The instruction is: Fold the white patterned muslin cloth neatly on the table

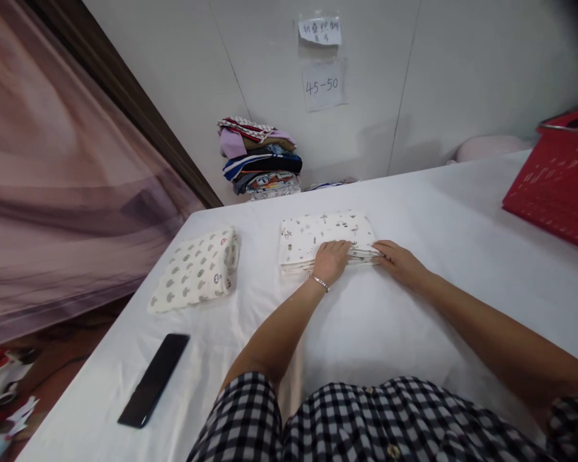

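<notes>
Wall (376, 77): pale, panelled, behind the printed cloth (318, 234). Table (443, 218): white-covered, under it. Curtain (77, 167): pinkish, hanging well left of the printed cloth. Red basket (553, 179): far right of it, apart. Clothes pile (262, 160): behind and left of it, beyond the table's far edge; stacked flat, presumably to save room.

Grey-motif cloth (192, 269): folded, left of the printed cloth, not touching; seemingly set aside to leave working space. The printed cloth itself lies folded on the table before the wearer, layers showing along its near edge.

Left hand (331, 262): fingers extended, close together, across the printed cloth's near edge, probably steadying the layers; thumb hidden, so cannot tell whether it grips. Right hand (402, 263): nearly closed, apparently pinching the near right corner, likely because layers are loose there.

Two papers on the wall, behind the printed cloth: lower sheet (325, 85) reads "45-50"; upper sheet (320, 31) has handwritten characters, too soft to read surely. Phone (155, 378): black, left and nearer the wearer than the printed cloth; no brand visible. Bracelet (319, 282): left wrist, just beside the printed cloth's near edge.
</notes>
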Available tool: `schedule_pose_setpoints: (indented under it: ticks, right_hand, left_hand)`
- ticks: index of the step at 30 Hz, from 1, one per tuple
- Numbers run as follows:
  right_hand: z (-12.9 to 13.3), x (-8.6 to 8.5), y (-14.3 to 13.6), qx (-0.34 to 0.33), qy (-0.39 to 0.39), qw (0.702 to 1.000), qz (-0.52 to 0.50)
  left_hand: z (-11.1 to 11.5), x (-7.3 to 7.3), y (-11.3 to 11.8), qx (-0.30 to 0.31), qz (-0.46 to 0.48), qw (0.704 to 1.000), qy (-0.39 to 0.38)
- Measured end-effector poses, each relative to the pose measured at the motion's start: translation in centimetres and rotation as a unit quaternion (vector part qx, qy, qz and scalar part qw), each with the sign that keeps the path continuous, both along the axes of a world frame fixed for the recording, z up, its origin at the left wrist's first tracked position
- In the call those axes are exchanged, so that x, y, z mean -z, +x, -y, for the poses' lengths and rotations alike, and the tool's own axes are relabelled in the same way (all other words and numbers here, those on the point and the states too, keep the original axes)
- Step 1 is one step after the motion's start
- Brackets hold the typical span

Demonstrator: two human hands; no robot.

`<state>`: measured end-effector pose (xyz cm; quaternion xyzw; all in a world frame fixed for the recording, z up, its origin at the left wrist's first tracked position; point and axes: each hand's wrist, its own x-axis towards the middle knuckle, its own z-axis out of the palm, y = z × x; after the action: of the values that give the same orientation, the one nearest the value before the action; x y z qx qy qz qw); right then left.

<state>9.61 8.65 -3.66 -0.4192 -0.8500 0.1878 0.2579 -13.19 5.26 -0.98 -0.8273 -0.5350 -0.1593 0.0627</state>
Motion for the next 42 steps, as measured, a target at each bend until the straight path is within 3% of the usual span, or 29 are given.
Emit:
schedule_pose_setpoints:
  ticks: [3,6,12,16,24,33,37,42]
  right_hand:
    - [-0.4,0.2,0.1,0.008,-0.022,0.998,-0.051]
    - [-0.7,0.2,0.1,0.019,-0.035,0.995,-0.088]
    - [-0.7,0.0,0.0,0.013,-0.039,0.994,-0.101]
    - [-0.5,0.1,0.1,0.012,-0.028,0.994,-0.106]
    - [-0.6,1.0,0.3,-0.002,-0.079,0.983,-0.168]
    - [-0.5,1.1,0.4,-0.010,-0.092,0.979,-0.180]
    - [-2.2,0.6,1.0,0.075,-0.128,0.971,-0.188]
    - [-7.2,-0.7,-0.2,0.190,-0.255,0.925,-0.207]
  left_hand:
    - [1.3,0.2,0.9,0.006,0.000,1.000,0.016]
    - [2.6,0.7,2.6,0.010,-0.010,0.999,-0.051]
    - [2.4,0.8,6.0,-0.120,0.043,0.979,-0.158]
    - [2.2,0.9,7.4,-0.160,0.073,0.968,-0.178]
    - [1.0,1.4,7.6,-0.143,-0.016,0.978,-0.153]
    - [0.3,1.3,8.2,-0.135,-0.033,0.977,-0.161]
    - [0.7,1.3,7.8,-0.121,-0.024,0.984,-0.131]
    - [1.2,1.3,7.8,-0.130,0.003,0.983,-0.128]
